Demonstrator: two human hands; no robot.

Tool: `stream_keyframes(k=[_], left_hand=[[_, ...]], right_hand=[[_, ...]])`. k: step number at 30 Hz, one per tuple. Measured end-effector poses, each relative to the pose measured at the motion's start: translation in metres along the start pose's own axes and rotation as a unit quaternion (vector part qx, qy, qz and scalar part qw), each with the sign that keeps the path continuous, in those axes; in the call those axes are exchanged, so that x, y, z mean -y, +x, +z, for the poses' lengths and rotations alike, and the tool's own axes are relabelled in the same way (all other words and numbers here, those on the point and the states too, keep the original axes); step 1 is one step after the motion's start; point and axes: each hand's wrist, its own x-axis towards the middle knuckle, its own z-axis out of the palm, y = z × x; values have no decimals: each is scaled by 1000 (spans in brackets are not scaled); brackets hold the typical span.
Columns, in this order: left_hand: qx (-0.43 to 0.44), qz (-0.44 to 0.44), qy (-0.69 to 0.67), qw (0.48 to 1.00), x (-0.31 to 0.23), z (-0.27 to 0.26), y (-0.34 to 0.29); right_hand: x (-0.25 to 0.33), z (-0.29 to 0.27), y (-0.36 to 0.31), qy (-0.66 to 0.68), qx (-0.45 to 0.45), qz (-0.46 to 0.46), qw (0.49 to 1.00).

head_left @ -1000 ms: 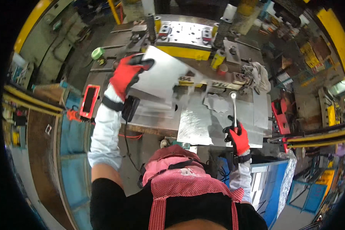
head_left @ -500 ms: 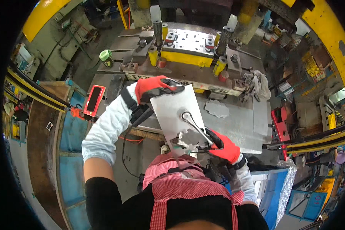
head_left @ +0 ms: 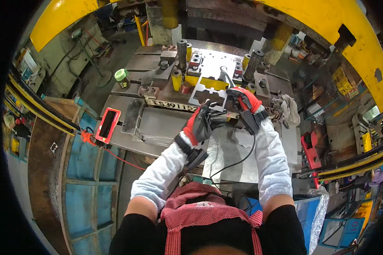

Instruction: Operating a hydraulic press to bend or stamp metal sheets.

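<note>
The thin, cut-out metal sheet [head_left: 197, 93] slants at the front of the yellow-sided metal block [head_left: 192, 80], its near edge beside the left hand [head_left: 200, 125], whose fingers reach up to it, though I cannot tell whether they pinch it. The right hand [head_left: 245, 102] has its fingers wrapped around the handle of a long tool [head_left: 225, 76], its round end above the block's top. The sheet looks light, stiff and rather slick, likely sharp-edged and bendable at its narrow strips, so its broader outer margin seems the safest hold.
</note>
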Motion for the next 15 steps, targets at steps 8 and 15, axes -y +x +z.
stream_keyframes(k=[8, 15], left_hand=[[-68, 40, -45, 996, 8, 0, 38], [-137, 80, -12, 987, 18, -9, 49]], right_hand=[[-36, -15, 10, -104, 92, -62, 988], [0, 7, 3, 110, -135, 363, 915]])
